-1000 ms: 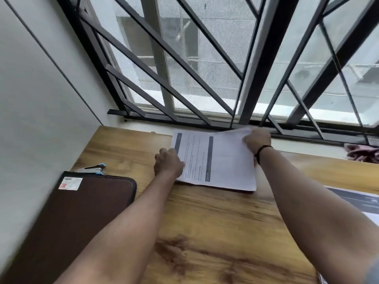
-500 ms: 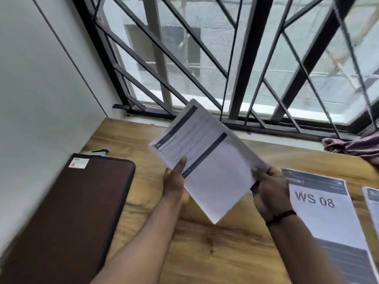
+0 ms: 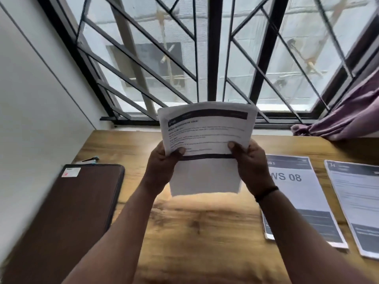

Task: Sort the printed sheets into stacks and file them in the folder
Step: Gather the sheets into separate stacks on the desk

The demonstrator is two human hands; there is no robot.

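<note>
A stack of printed sheets (image 3: 207,132) with a dark header bar is held upright above the wooden desk (image 3: 205,232). My left hand (image 3: 162,167) grips its left edge and my right hand (image 3: 250,162) grips its right edge, thumbs on the front page. A closed brown folder (image 3: 67,212) lies flat at the left of the desk. To the right lie two more stacks: one marked "WS 08" (image 3: 295,193) and another stack (image 3: 359,201) at the frame's right edge.
A stapler (image 3: 90,160) peeks out behind the folder's far edge. A white wall runs along the left. The barred window (image 3: 205,58) stands behind the desk, with a purple curtain (image 3: 348,119) bunched at the right sill.
Both hands picked the stack up from the far side of the desk, turned it from tilted to upright and brought it closer to me. The view shifted right, showing the other stacks.
</note>
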